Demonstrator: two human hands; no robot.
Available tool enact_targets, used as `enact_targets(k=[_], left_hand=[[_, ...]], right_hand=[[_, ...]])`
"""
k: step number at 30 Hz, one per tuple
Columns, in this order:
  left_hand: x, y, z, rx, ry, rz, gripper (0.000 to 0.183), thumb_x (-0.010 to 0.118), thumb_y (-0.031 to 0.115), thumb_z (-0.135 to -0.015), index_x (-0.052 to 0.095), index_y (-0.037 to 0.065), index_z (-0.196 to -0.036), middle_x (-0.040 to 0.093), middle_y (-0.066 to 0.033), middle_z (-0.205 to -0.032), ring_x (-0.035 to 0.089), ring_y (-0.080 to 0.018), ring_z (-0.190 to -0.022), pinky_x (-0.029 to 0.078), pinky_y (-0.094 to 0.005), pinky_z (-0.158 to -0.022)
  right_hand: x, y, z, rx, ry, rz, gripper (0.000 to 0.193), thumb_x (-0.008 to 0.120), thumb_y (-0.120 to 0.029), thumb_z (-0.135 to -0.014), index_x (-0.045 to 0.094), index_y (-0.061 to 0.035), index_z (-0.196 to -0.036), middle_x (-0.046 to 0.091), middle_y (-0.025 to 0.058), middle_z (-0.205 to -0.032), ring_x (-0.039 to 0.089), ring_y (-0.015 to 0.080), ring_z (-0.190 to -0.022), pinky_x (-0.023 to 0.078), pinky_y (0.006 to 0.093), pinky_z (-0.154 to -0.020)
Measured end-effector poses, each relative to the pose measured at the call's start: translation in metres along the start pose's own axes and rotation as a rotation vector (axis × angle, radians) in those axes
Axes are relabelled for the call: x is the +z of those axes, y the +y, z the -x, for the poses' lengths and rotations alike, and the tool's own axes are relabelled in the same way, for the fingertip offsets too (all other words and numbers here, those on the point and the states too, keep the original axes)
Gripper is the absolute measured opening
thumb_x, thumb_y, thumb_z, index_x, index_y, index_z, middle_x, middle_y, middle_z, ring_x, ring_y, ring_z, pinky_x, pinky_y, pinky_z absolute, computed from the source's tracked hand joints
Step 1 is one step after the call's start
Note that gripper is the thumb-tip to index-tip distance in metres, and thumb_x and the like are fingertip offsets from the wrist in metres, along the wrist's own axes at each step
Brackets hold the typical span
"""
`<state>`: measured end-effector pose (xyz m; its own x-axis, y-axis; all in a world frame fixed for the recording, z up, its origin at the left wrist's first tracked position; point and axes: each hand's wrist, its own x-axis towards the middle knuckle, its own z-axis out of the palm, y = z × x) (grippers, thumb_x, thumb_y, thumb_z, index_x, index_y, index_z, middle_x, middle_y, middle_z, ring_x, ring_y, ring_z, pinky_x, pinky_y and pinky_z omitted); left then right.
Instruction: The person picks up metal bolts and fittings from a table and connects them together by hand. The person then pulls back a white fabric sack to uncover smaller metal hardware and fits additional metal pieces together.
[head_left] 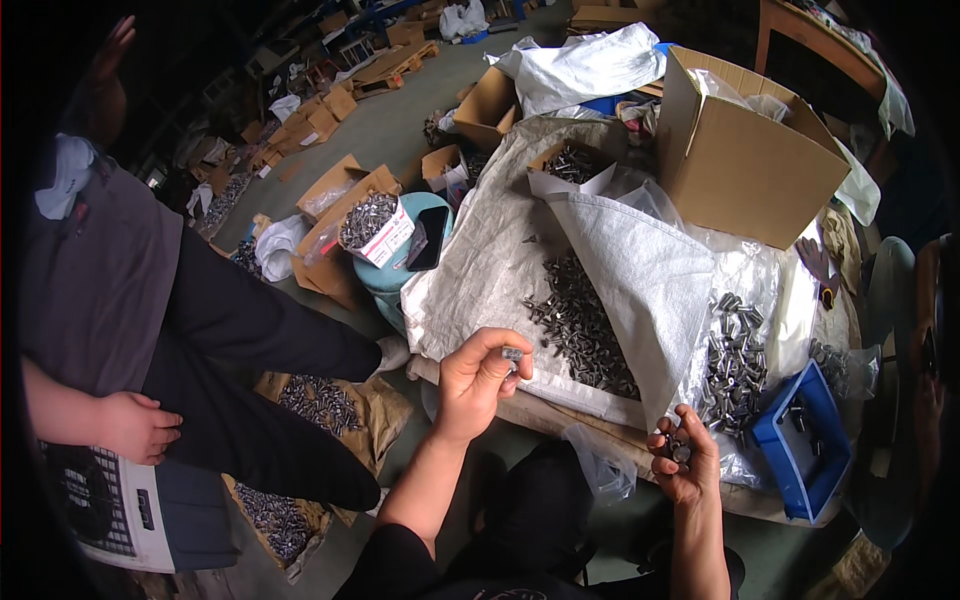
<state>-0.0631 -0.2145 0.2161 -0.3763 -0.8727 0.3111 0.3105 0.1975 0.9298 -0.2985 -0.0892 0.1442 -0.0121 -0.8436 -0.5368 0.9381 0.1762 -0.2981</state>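
My left hand point(474, 385) is closed, with a small shiny cylindrical metal part point(512, 354) pinched between thumb and fingers. It is raised over the near edge of the work surface. To the right, my right hand point(690, 462) is palm up, its fingers curled round several small metal parts point(680, 452). Beyond the hands, a heap of dark metal parts point(585, 335) lies on woven sacking point(480, 255). A white sack flap point(640, 285) separates it from a second heap of shinier metal parts point(735, 370) on clear plastic. A blue tray point(768, 432) holding a few parts stands right of my right hand.
A large cardboard box point(750, 150) stands at the back right, a glove point(818, 262) near it. On a teal stool point(385, 285) sit a phone point(428, 240) and a box of parts point(372, 222). A person point(110, 270) is at the left, beside parts on floor sacking point(318, 402).
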Motion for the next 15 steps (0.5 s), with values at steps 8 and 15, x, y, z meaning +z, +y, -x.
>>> enact_targets(k=[8, 15], left_hand=[[0.0011, -0.0004, 0.0007, 0.023, 0.016, -0.047, 0.018, 0.045, 0.018, -0.089, 0.054, 0.003, -0.093, 0.052, -0.0025, -0.072, 0.038, -0.0028, -0.057, 0.031, -0.0145, -0.049], [0.0009, 0.0004, 0.0008, 0.026, 0.029, -0.065, 0.018, 0.045, 0.018, -0.089, 0.054, 0.002, -0.092, 0.052, -0.0026, -0.072, 0.038, -0.0028, -0.057, 0.031, -0.0145, -0.049]], right_hand=[[-0.0025, -0.0003, -0.0003, 0.002, 0.001, -0.02, 0.016, 0.056, -0.022, -0.08, 0.051, -0.0148, -0.093, 0.054, 0.007, -0.079, 0.051, 0.0194, -0.064, 0.034, 0.0181, -0.034], [-0.001, 0.0, -0.0004, 0.002, -0.009, -0.005, 0.014, 0.055, -0.023, -0.08, 0.052, -0.0162, -0.092, 0.053, 0.0057, -0.079, 0.051, 0.0173, -0.065, 0.033, 0.0167, -0.034]])
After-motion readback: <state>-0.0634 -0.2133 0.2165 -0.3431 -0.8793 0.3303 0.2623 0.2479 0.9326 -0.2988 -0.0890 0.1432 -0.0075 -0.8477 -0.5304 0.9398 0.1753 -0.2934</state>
